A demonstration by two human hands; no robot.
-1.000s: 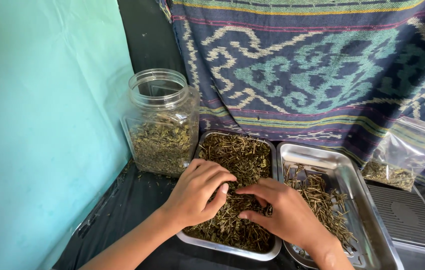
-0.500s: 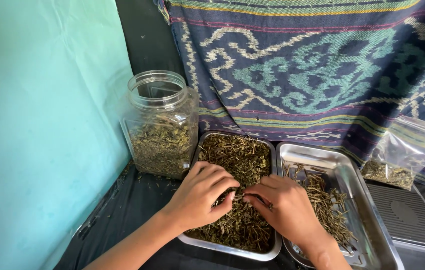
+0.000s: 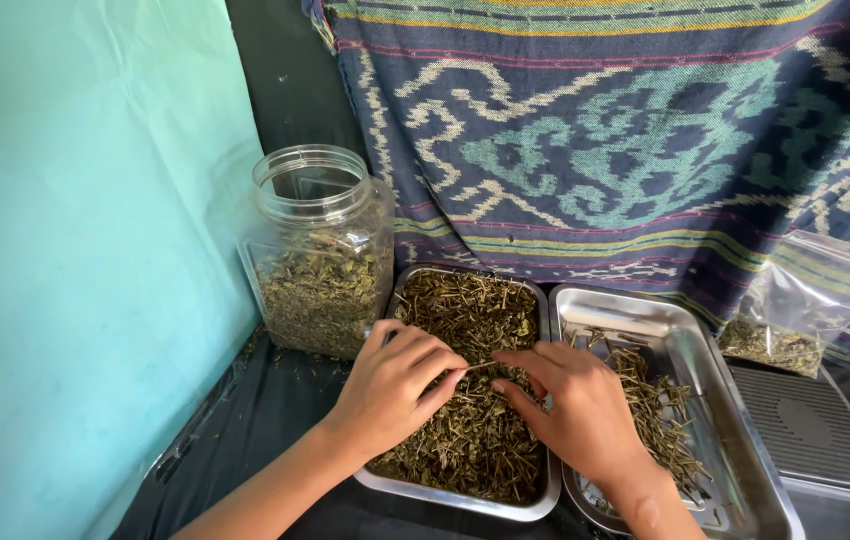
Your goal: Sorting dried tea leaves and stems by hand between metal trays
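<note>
One thin pale stem (image 3: 480, 366) is pinched between your two hands above the left steel tray (image 3: 465, 497). Your left hand (image 3: 390, 385) grips one end with curled fingers; your right hand (image 3: 570, 405) grips the other end between thumb and fingertips. The stem lies roughly level, just over the dried leaf mix (image 3: 470, 330) that fills this tray.

Hold the stem close to its ends and keep both wrists low over the tray, so loose leaf falls back into the mix. Use light pressure: a dry stem is likely to snap under force.

The right steel tray (image 3: 680, 345) touches the left one side by side and holds a loose pile of bare stems (image 3: 650, 400). A clear plastic jar (image 3: 320, 250), open and partly filled with dried leaf, stands just behind the left tray. A clear bag (image 3: 805, 310) with some leaf rests at far right, above a flat grey ribbed panel (image 3: 810, 430). The work surface (image 3: 255, 420) is black sheeting. A patterned woven cloth (image 3: 625, 140) hangs behind; a turquoise wall (image 3: 85, 250) closes the left side.
</note>
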